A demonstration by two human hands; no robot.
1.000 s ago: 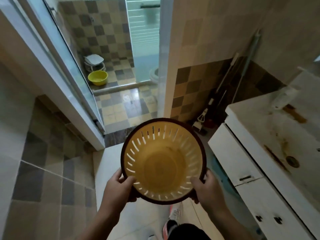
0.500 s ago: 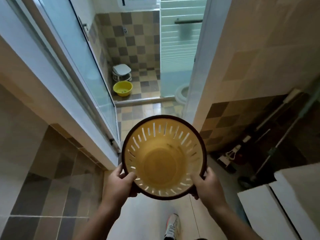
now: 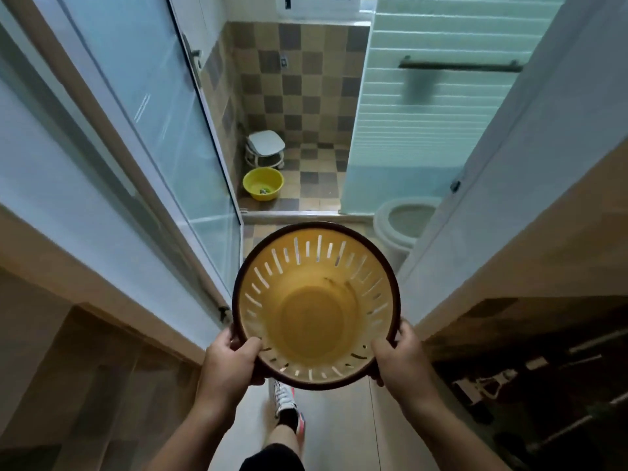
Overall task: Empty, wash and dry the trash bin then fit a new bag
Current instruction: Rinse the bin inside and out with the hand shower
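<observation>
I can read no words, numbers or labels anywhere here; the trash bin (image 3: 316, 305) between my hands bears no legible mark, nor does anything beyond it.

I hold the bin (image 3: 316, 307) before me, my left hand (image 3: 231, 362) and right hand (image 3: 401, 358) on its near rim. Beyond it, the basin (image 3: 262, 183) sits left on the floor (image 3: 316, 178), the stool (image 3: 265, 147) behind it, the toilet (image 3: 404, 219) right.

I see a yellow-ochre trash bin (image 3: 316, 307) with a dark brown rim and pale slits, a bright yellow basin (image 3: 262, 183), a white stool (image 3: 265, 144), a white toilet (image 3: 404, 219), and brown-and-tan checkered floor tiles (image 3: 316, 171).
</observation>
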